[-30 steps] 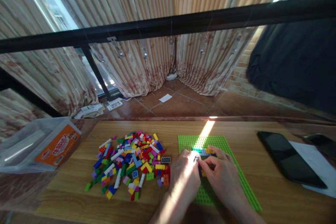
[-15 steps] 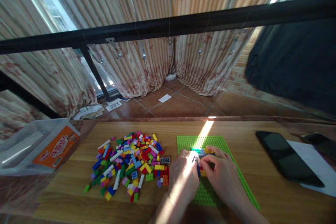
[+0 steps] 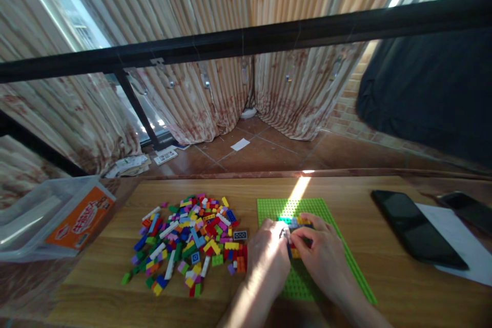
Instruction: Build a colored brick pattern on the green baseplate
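A green studded baseplate (image 3: 307,287) lies on the wooden table, with a small build of coloured toy building bricks (image 3: 294,222) on its middle. My left hand (image 3: 269,253) is closed at the build's left side, its fingertips bent against a pale brick. From the right, my right hand (image 3: 323,246) pinches at the same bricks, thumb and forefinger together, with other fingers over the far edge. Both hands cover much of the build, and the exact piece between the fingertips is hidden. A strip of sunlight crosses my left hand and the plate.
Left of the plate spreads a pile of loose coloured bricks (image 3: 196,238). A clear plastic box (image 3: 34,215) with an orange label stands at the far left. On the right lie a black tablet-like device (image 3: 417,228), white paper (image 3: 471,266) and a dark phone (image 3: 467,207).
The view has shifted slightly, so everything sits a little further left. Both hands keep nearly the same place and grip on the bricks.
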`<state>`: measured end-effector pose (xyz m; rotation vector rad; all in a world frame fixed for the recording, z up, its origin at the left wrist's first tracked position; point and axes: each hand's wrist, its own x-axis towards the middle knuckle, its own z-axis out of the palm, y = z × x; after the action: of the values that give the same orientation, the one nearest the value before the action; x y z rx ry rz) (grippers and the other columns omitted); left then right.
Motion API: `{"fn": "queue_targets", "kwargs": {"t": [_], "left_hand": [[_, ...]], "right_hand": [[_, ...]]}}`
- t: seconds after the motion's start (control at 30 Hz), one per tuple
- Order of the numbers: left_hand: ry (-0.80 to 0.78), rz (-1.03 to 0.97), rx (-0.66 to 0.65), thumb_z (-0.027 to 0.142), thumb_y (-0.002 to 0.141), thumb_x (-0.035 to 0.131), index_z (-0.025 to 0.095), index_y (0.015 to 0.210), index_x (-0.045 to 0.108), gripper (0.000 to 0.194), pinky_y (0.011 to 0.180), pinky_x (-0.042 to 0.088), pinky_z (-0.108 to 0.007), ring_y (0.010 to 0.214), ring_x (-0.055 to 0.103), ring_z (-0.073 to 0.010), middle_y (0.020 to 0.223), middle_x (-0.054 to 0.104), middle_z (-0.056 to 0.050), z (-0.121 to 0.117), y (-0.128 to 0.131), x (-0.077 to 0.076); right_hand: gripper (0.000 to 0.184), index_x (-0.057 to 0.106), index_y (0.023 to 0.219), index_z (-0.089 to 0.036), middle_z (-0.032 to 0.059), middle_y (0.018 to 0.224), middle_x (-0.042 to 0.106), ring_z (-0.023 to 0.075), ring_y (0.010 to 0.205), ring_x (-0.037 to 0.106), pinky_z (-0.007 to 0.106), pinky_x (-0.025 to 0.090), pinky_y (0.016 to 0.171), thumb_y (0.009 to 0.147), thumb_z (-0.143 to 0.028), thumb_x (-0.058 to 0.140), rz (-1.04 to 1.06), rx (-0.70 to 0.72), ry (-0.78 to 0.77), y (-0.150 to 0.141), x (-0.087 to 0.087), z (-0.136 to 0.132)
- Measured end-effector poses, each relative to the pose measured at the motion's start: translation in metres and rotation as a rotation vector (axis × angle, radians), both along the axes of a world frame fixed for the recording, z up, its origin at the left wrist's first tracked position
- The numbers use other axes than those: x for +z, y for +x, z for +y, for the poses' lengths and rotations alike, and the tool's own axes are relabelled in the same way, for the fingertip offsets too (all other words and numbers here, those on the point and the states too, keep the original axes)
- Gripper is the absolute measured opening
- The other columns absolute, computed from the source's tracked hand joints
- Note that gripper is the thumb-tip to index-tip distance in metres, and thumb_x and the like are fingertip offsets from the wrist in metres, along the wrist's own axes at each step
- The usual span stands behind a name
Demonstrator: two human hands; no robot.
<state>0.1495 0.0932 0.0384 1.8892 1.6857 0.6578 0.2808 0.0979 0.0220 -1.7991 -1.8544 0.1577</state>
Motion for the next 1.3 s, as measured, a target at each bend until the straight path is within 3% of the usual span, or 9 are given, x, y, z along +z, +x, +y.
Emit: {"fn": "queue_targets", "kwargs": {"t": [0.53, 0.87, 1.13, 1.3], "left_hand": [[0.004, -0.027, 0.033, 0.014, 0.085, 0.044, 0.022, 0.102, 0.064, 0.027, 0.076, 0.043, -0.023, 0.086, 0.059, -0.0150, 0.093, 0.063, -0.003, 0.003, 0.002, 0.006], [-0.020, -0.025, 0.047, 0.018, 0.086, 0.043, 0.021, 0.105, 0.060, 0.026, 0.076, 0.043, -0.024, 0.087, 0.060, -0.0163, 0.096, 0.064, -0.003, 0.004, 0.001, 0.001], [-0.041, -0.044, 0.085, 0.017, 0.086, 0.044, 0.021, 0.103, 0.062, 0.025, 0.077, 0.043, -0.026, 0.089, 0.060, -0.0182, 0.096, 0.064, -0.004, 0.003, 0.005, 0.007], [-0.013, -0.052, 0.065, 0.018, 0.087, 0.043, 0.022, 0.101, 0.062, 0.024, 0.074, 0.042, -0.025, 0.087, 0.060, -0.0175, 0.096, 0.064, -0.004, 0.002, 0.003, 0.004]], "right_hand": [[0.021, 0.073, 0.065, -0.028, 0.0039, 0.116, 0.063, 0.0262, 0.102, 0.055, 0.041, 0.043, 0.085, 0.079, -0.025, 0.058, 0.011, -0.001, -0.062, 0.002, 0.005, 0.004], [0.022, 0.072, 0.065, -0.026, 0.0015, 0.108, 0.067, 0.0268, 0.097, 0.056, 0.040, 0.043, 0.078, 0.081, -0.031, 0.058, -0.014, -0.079, -0.121, 0.000, 0.007, 0.016], [0.022, 0.073, 0.065, -0.027, 0.0019, 0.109, 0.066, 0.0287, 0.098, 0.056, 0.042, 0.043, 0.075, 0.081, -0.033, 0.058, -0.046, -0.072, -0.120, 0.001, 0.005, 0.016], [0.022, 0.074, 0.065, -0.027, 0.0026, 0.109, 0.066, 0.0291, 0.096, 0.056, 0.042, 0.044, 0.074, 0.080, -0.034, 0.059, -0.057, -0.065, -0.101, 0.001, 0.004, 0.016]]}}
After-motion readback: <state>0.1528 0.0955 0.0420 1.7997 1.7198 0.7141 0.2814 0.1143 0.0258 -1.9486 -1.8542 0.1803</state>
